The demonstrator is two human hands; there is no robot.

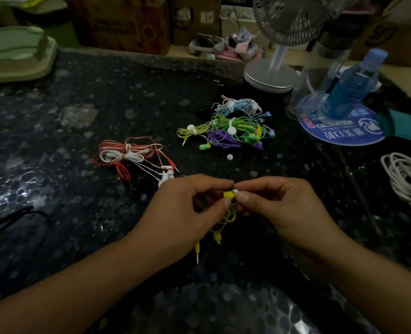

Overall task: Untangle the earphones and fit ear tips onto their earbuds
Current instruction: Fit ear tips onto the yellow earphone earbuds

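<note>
Left hand [194, 203] and right hand [271, 203], near worktop [55, 145] front edge, pinch yellow earbud [229, 195] and seemingly white ear tip [235, 190]; risk: tip popping off if pressed crooked.

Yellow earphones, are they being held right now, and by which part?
Yes. Both hands hold the yellow earphones by one earbud: the left hand pinches its body, the right hand pinches its white-tipped end. The cable and plug hang free.
</note>
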